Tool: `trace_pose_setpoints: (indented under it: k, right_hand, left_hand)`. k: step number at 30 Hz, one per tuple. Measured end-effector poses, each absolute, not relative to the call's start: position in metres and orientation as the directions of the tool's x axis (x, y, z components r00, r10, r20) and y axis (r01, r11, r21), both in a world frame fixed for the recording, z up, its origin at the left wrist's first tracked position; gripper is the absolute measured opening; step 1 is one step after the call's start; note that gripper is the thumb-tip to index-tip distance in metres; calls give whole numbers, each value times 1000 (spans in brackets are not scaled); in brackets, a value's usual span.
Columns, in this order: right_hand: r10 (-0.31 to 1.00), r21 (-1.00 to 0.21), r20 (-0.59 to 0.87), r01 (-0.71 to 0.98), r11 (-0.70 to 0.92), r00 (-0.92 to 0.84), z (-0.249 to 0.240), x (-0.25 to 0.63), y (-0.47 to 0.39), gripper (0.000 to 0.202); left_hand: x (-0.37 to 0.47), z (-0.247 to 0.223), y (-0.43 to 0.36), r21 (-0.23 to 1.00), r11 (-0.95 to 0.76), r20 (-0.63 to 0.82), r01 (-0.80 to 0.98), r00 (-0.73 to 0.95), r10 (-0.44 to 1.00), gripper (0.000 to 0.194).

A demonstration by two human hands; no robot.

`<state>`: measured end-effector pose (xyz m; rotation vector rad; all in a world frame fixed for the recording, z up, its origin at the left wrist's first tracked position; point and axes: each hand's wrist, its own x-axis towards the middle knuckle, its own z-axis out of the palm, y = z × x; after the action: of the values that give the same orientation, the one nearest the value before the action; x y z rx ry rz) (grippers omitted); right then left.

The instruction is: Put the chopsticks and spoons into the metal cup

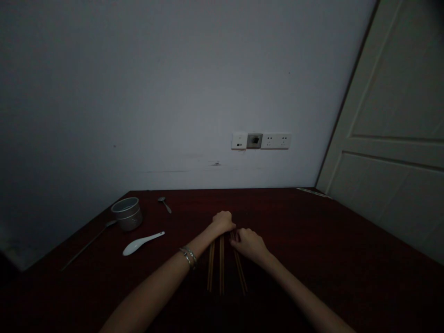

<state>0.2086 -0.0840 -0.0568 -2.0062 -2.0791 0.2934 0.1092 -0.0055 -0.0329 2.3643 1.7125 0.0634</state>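
Note:
Three pairs of wooden chopsticks lie on the dark red table in front of me: a left pair (210,269), a middle pair (222,268) and a right pair (240,273) that slants. My left hand (223,221) is closed over the far ends of the chopsticks, its fingertips mostly hidden, with bracelets on the wrist. Close beside it, my right hand (249,242) pinches the far end of the right pair between thumb and fingers. The near ends of all three pairs point toward me.
On the left of the table (294,217) are a white soup spoon (142,243), a grey metal cup (127,215), a small metal spoon (165,205) and a long-handled spoon (88,245). A wall with sockets (275,141) stands behind, and a pale door (391,138) at right.

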Motion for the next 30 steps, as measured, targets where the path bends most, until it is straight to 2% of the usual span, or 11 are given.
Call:
trace_pose_setpoints:
  k: [3,9,12,16,21,30]
  right_hand:
    - [999,-278,15,960,37,-34,-55,206,-85,25]
    - [998,-250,15,966,66,-64,-52,203,-82,32]
    - [999,-245,4,969,40,-41,-50,201,-77,37]
    - [1000,-229,20,973,21,-17,-51,199,-68,39]
    - [999,-220,17,975,43,-40,-54,197,-62,32]
    - [997,-216,1,974,72,-74,-51,193,-58,31]
  left_hand:
    - [103,-32,0,249,-299,-47,921,320,946,32]
    - [61,-22,17,339,-217,39,915,216,976,28]
    - [41,-22,15,354,-194,-17,915,214,977,26]
    - [30,-25,6,379,-191,-102,905,246,964,34]
    - [32,-30,4,419,-159,-171,894,250,953,25]
    - [32,-33,2,446,-137,-194,885,245,950,31]
